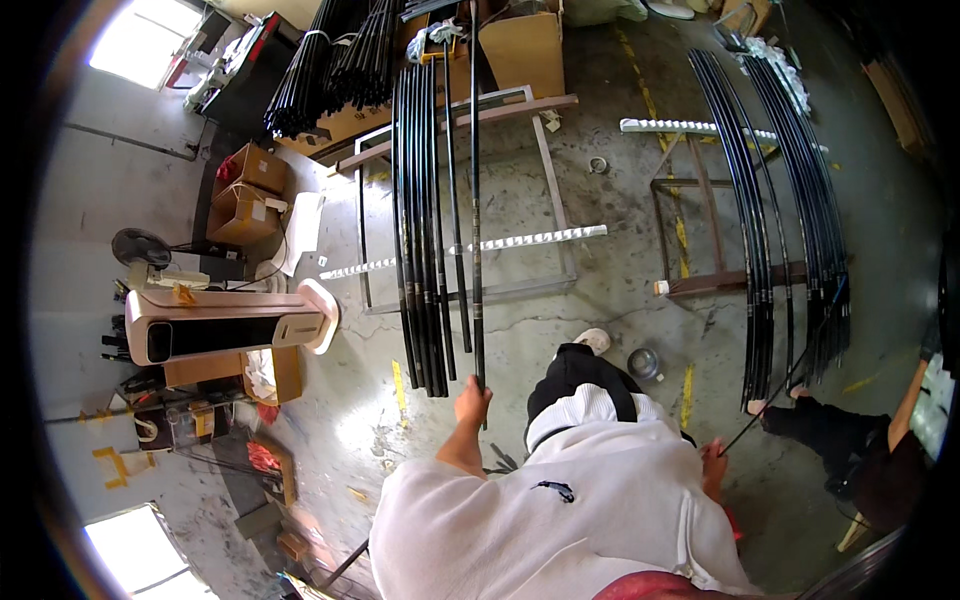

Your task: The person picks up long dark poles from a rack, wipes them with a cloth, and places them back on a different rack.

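Observation:
My left hand [472, 404] is closed around the near end of a long black pole [476, 270], which stretches away from me over a metal rack [548, 170]. To the left of that pole, several more black poles [415, 220] lie side by side across the rack's white notched strip [545, 238]. Low on the right, my right hand [713, 464] grips a thin dark rod [762, 412] that slants up to the right, its far part crossing in front of other poles.
On the right, a second rack [707, 285] carries several black poles [752, 220]. A person in dark clothes [840, 445] is beyond my right arm. A round metal tin [643, 363] sits on the floor by my foot. A pink-and-black machine [230, 330] and cardboard boxes [245, 205] stand left.

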A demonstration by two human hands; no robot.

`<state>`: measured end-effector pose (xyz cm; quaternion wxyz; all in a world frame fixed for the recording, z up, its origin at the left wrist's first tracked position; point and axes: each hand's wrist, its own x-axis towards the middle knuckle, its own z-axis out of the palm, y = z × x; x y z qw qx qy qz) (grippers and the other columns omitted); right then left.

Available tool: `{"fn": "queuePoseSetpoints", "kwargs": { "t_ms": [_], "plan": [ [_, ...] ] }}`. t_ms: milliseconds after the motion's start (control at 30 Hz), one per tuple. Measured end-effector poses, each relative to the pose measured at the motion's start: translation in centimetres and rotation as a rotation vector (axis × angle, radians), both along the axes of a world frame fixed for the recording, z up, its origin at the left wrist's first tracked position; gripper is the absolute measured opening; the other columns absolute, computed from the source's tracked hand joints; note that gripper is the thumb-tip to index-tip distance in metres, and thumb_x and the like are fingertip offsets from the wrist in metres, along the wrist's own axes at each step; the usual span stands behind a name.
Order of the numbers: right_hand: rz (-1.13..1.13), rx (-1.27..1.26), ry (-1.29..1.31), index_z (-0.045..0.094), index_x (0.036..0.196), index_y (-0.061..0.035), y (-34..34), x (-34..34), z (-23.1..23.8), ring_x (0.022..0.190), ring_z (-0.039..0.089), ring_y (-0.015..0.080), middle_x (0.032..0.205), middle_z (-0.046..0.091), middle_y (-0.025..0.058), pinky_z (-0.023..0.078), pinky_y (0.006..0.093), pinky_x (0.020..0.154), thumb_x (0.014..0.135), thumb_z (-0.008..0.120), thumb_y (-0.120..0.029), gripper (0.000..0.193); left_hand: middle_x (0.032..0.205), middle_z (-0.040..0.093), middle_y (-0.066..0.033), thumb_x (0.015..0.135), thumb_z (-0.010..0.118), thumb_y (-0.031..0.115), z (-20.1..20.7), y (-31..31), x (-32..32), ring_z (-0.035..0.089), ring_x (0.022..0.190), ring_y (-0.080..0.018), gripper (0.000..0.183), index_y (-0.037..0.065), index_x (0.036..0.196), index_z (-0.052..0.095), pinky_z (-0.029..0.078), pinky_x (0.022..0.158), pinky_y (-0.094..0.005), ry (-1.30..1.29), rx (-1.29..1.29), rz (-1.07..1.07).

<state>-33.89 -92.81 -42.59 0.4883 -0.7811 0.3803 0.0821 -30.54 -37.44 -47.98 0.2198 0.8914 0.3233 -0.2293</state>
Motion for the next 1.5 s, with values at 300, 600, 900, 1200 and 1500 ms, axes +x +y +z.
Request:
{"fn": "queuePoseSetpoints", "kwargs": {
  "t_ms": [300,600,900,1200,1500],
  "plan": [
    [-0.089,0.100,-0.003,0.048,0.062,-0.0099,0.9,0.0,0.6,0.035,0.030,0.0053,0.046,0.035,-0.0048,0.023,0.0239,0.034,0.094,0.045,-0.043,0.046,0.083,0.064,-0.0196,0.082,0.055,0.028,-0.7,2.7,1.1,0.062,0.075,-0.0418,0.035,0.008,0.104,0.038,0.049,0.066,-0.0491,0.044,0.110,0.122],
    [-0.120,0.112,0.038,0.049,0.064,-0.0098,1.0,-0.4,1.9,0.033,0.032,0.0073,0.044,0.033,-0.0041,0.025,0.0251,0.031,0.093,0.046,-0.046,0.046,0.091,0.064,-0.0197,0.082,0.058,0.030,-2.4,3.5,7.9,0.061,0.089,-0.0395,0.038,0.006,0.105,0.040,0.049,0.074,-0.0472,0.183,0.058,0.166],
    [-0.063,0.117,0.067,0.051,0.067,-0.0098,2.8,-0.1,2.6,0.035,0.033,0.0066,0.046,0.033,-0.0048,0.027,0.0239,0.034,0.094,0.044,-0.045,0.045,0.091,0.066,-0.0167,0.083,0.060,0.029,-3.5,5.0,10.8,0.064,0.087,-0.0360,0.037,0.006,0.106,0.041,0.051,0.072,-0.0458,0.231,0.133,0.162],
    [-0.189,0.236,0.089,0.056,0.070,-0.0085,4.9,-2.6,2.5,0.039,0.035,0.0058,0.051,0.042,-0.0034,0.029,0.0235,0.038,0.092,0.050,-0.040,0.039,0.121,0.049,-0.0205,0.075,0.072,0.030,-7.0,8.7,13.5,0.059,0.103,-0.0345,0.055,0.005,0.112,0.040,0.051,0.085,-0.0413,0.308,0.218,0.250],
    [-0.239,0.233,0.164,0.062,0.074,-0.0057,8.9,0.0,3.5,0.047,0.041,0.0093,0.059,0.051,0.0011,0.034,0.0266,0.043,0.088,0.059,-0.037,0.034,0.076,0.064,-0.0149,0.069,0.066,0.010,-9.4,7.8,17.5,0.062,0.072,-0.0284,0.022,-0.003,0.084,0.058,0.050,0.070,-0.0376,-0.280,-0.183,0.188]
  ]
}}
